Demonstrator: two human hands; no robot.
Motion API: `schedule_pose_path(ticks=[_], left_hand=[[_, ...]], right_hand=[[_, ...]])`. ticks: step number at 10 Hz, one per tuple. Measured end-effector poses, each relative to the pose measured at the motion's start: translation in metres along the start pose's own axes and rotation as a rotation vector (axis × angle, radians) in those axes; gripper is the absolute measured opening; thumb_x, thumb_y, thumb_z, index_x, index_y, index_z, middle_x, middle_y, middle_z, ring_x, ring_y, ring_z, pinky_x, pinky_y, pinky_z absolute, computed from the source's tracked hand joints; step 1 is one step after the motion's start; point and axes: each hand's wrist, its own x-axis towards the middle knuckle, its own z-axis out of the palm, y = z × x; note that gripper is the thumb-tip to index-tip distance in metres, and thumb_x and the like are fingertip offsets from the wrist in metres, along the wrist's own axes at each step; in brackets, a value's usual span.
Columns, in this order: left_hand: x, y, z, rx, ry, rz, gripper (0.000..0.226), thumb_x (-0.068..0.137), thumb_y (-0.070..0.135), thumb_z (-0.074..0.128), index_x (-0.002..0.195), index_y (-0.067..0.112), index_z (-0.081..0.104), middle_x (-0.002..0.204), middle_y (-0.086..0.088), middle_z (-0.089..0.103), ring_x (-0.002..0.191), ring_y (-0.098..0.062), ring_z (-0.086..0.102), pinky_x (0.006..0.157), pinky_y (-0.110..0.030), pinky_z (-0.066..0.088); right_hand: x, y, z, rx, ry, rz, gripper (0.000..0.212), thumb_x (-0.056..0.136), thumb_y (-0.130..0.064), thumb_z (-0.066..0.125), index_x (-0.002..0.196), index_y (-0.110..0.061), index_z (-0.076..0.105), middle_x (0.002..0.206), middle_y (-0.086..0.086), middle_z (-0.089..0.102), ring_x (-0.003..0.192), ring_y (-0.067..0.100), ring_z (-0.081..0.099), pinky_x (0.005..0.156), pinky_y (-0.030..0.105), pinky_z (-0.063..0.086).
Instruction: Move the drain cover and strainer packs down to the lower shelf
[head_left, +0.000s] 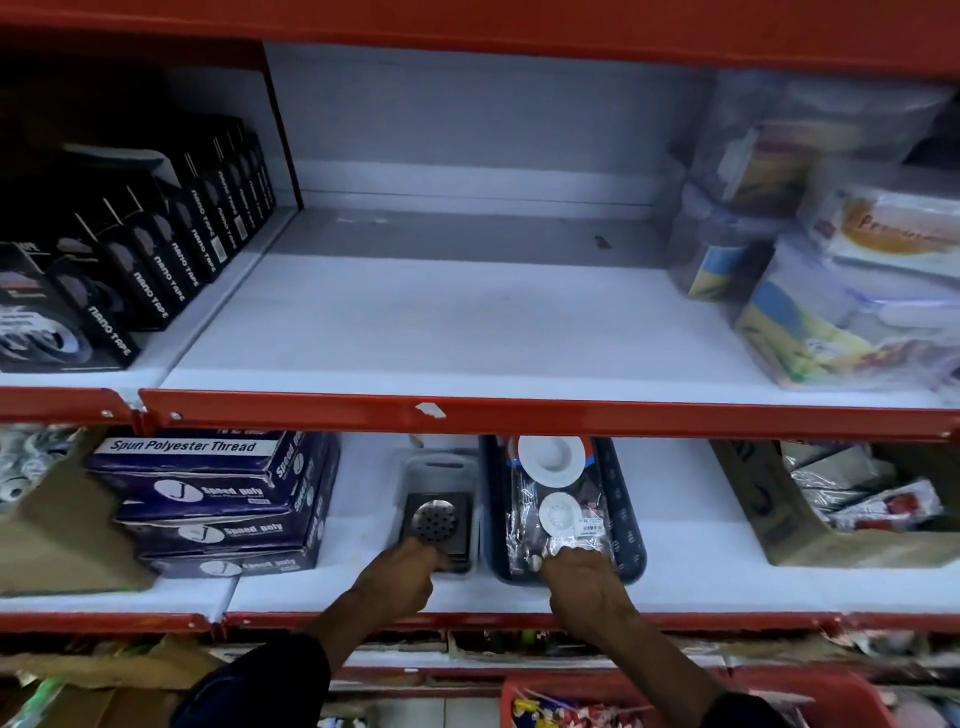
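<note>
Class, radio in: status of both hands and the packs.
Left hand on drain cover pack. Right hand on strainer packs. Both on lower shelf. Nothing blocking.

Lower shelf (675, 519): drain cover pack (439, 512) at middle, near front edge; strainer packs (558, 512) in tray (631, 540) just right of it; thread boxes (218, 499) stacked left; carton (769, 514) toward right end; upper shelf (441, 322): tape boxes (156, 260) at left end.

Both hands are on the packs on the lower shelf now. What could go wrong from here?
The left hand grips only the near end of the drain cover pack; letting go carelessly might tip it. The right hand presses the shiny strainer packs stacked in the dark tray; they could slide. Both sit near the shelf's front edge.
</note>
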Motion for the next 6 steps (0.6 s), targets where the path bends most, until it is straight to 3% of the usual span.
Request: schedule_pose_path(ticks=[1, 2, 4, 5, 6], left_hand=[[-0.012, 0.005, 0.002, -0.028, -0.030, -0.027, 0.049, 0.085, 0.008, 0.050, 0.130, 0.028, 0.059, 0.133, -0.007, 0.053, 0.124, -0.025, 0.053, 0.103, -0.030, 0.044], [-0.024, 0.013, 0.003, -0.042, -0.069, -0.047, 0.048, 0.084, 0.010, 0.054, 0.129, 0.027, 0.059, 0.133, -0.007, 0.053, 0.124, -0.022, 0.053, 0.104, -0.031, 0.044], [-0.040, 0.028, -0.004, -0.011, -0.087, -0.027, 0.046, 0.078, 0.014, 0.058, 0.120, 0.031, 0.065, 0.125, -0.006, 0.064, 0.110, -0.024, 0.063, 0.092, -0.032, 0.053], [-0.050, 0.043, -0.015, 0.100, -0.008, 0.023, 0.045, 0.078, 0.010, 0.054, 0.118, 0.024, 0.066, 0.118, -0.010, 0.069, 0.102, -0.027, 0.066, 0.084, -0.035, 0.056], [-0.053, 0.062, -0.038, 0.253, 0.132, 0.101, 0.026, 0.083, 0.012, 0.051, 0.102, 0.019, 0.068, 0.102, -0.008, 0.073, 0.085, -0.024, 0.069, 0.078, -0.038, 0.059]], right_hand=[[-0.006, -0.008, -0.004, 0.000, -0.081, -0.015, 0.027, 0.086, -0.003, 0.056, 0.111, -0.003, 0.067, 0.113, 0.021, 0.069, 0.107, 0.033, 0.066, 0.093, 0.038, 0.050], [-0.014, -0.013, -0.009, -0.003, -0.127, -0.068, 0.026, 0.086, -0.001, 0.055, 0.109, 0.000, 0.067, 0.113, 0.022, 0.069, 0.109, 0.035, 0.065, 0.094, 0.039, 0.050], [-0.022, -0.011, -0.008, 0.040, -0.158, -0.141, 0.023, 0.080, -0.004, 0.060, 0.101, -0.002, 0.069, 0.108, 0.021, 0.070, 0.107, 0.033, 0.064, 0.093, 0.039, 0.051], [-0.030, -0.008, -0.014, 0.063, -0.125, -0.141, 0.021, 0.078, -0.013, 0.064, 0.097, -0.006, 0.069, 0.106, 0.017, 0.070, 0.104, 0.033, 0.065, 0.090, 0.039, 0.051], [-0.036, -0.002, -0.033, 0.137, 0.047, -0.081, 0.025, 0.082, -0.021, 0.057, 0.103, -0.017, 0.071, 0.104, 0.012, 0.071, 0.099, 0.031, 0.067, 0.087, 0.038, 0.053]])
